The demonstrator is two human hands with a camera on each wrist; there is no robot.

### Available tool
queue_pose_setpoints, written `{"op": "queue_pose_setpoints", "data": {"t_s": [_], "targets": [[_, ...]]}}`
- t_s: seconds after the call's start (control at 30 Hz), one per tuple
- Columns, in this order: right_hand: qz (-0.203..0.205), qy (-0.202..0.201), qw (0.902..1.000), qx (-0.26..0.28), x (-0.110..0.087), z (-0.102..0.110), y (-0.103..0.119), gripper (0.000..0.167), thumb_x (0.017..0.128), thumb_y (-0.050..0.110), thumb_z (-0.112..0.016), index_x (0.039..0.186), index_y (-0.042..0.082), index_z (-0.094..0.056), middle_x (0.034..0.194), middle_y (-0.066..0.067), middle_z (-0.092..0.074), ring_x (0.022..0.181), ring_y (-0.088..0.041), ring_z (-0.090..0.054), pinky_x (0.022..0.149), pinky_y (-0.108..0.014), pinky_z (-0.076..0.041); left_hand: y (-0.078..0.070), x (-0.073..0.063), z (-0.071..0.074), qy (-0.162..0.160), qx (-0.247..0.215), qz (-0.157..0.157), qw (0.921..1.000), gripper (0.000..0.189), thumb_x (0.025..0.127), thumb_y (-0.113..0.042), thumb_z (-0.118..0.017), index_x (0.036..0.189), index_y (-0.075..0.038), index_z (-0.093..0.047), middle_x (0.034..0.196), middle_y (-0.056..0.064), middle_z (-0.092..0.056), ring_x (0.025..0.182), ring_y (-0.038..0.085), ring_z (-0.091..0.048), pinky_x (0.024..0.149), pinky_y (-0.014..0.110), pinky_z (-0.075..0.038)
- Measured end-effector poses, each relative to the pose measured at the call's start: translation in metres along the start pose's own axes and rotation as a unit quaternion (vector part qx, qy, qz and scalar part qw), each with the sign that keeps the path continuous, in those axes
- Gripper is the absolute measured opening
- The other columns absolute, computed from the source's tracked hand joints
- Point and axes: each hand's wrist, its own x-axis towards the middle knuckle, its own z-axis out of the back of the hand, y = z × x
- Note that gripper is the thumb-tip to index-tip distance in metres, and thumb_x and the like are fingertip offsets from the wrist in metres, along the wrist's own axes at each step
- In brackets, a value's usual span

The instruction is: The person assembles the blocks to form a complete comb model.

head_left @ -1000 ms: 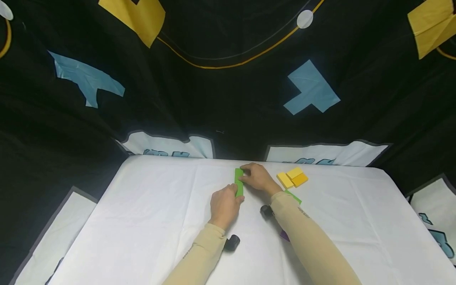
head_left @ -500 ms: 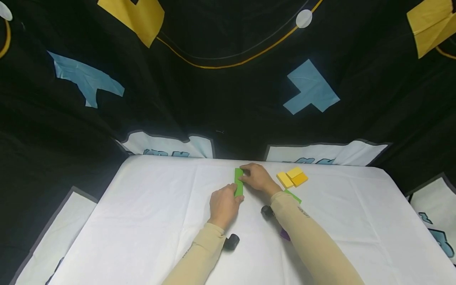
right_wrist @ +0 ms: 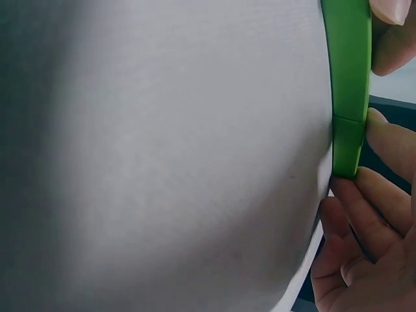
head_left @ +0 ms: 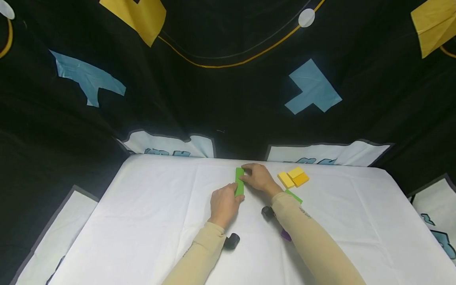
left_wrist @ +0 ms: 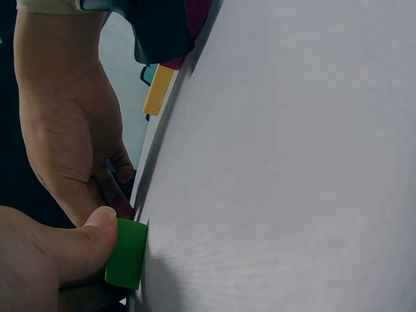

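Two green blocks (head_left: pixel 240 174) lie end to end in a row on the white table; the right wrist view shows the seam between the green blocks (right_wrist: pixel 349 71). My left hand (head_left: pixel 223 204) grips the near end of the row, thumb at the end face of the near green block (left_wrist: pixel 127 253) and fingers along the left side. At the far end, my right hand (head_left: pixel 259 177) holds the shorter visible piece, its thumb against the side by the seam and its fingertips at the end. Both hands stay low over the cloth.
To the right lie several yellow and orange blocks (head_left: pixel 285 180) pushed together. Another green block (head_left: pixel 293 196) and a purple block (head_left: pixel 285 235) are partly hidden by the right sleeve (head_left: pixel 310 233). A dark curtain (head_left: pixel 228 99) hangs behind the table (head_left: pixel 153 221).
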Motion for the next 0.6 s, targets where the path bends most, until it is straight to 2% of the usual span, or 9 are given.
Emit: {"op": "queue_pose_setpoints", "data": {"t_s": [0.27,0.37,0.47,0.5,0.6], "targets": [[0.009,-0.011,0.9999,0.009,-0.001,0.001,-0.005,0.053,0.094,0.034,-0.07,0.138,0.007,-0.06,0.143,-0.013,-0.058,0.137,-0.034,-0.048,0.116,-0.05,-0.036,0.0,0.001,0.002,0.015,-0.003,0.005,0.9999,0.039,0.084,-0.028,-0.081,0.113,-0.003,-0.072,0.093,0.009,-0.075,0.073,0.02,-0.065,0.062,0.036,-0.05],[0.01,-0.019,0.9994,0.028,-0.005,0.007,-0.008,0.054,0.094,0.034,-0.07,0.139,0.006,-0.059,0.141,-0.014,-0.059,0.132,-0.035,-0.053,0.113,-0.05,-0.04,0.001,0.003,0.006,0.019,-0.017,0.009,0.9996,0.039,0.087,-0.027,-0.078,0.116,-0.002,-0.072,0.098,0.011,-0.075,0.081,0.024,-0.071,0.069,0.04,-0.054],[0.01,-0.027,0.9978,0.06,-0.012,0.019,-0.009,0.053,0.095,0.033,-0.069,0.139,0.005,-0.058,0.138,-0.015,-0.061,0.125,-0.034,-0.058,0.107,-0.05,-0.046,0.004,0.006,0.01,0.028,-0.035,0.019,0.9988,0.038,0.091,-0.026,-0.074,0.119,0.0,-0.071,0.106,0.014,-0.075,0.094,0.03,-0.073,0.078,0.045,-0.058],[0.01,-0.029,0.9973,0.067,-0.016,0.024,-0.009,0.053,0.095,0.033,-0.068,0.139,0.005,-0.058,0.138,-0.015,-0.061,0.123,-0.034,-0.059,0.105,-0.051,-0.048,0.005,0.008,0.012,0.035,-0.043,0.025,0.9981,0.04,0.092,-0.025,-0.073,0.123,0.0,-0.069,0.113,0.014,-0.074,0.102,0.032,-0.072,0.084,0.046,-0.058],[0.006,-0.04,0.9963,0.077,-0.029,0.04,-0.011,0.052,0.096,0.034,-0.068,0.14,0.007,-0.058,0.137,-0.014,-0.061,0.121,-0.033,-0.059,0.101,-0.052,-0.05,0.011,0.015,0.016,0.071,-0.067,0.028,0.9948,0.042,0.096,-0.024,-0.068,0.131,-0.001,-0.065,0.13,0.012,-0.067,0.12,0.032,-0.064,0.1,0.046,-0.052]]}}
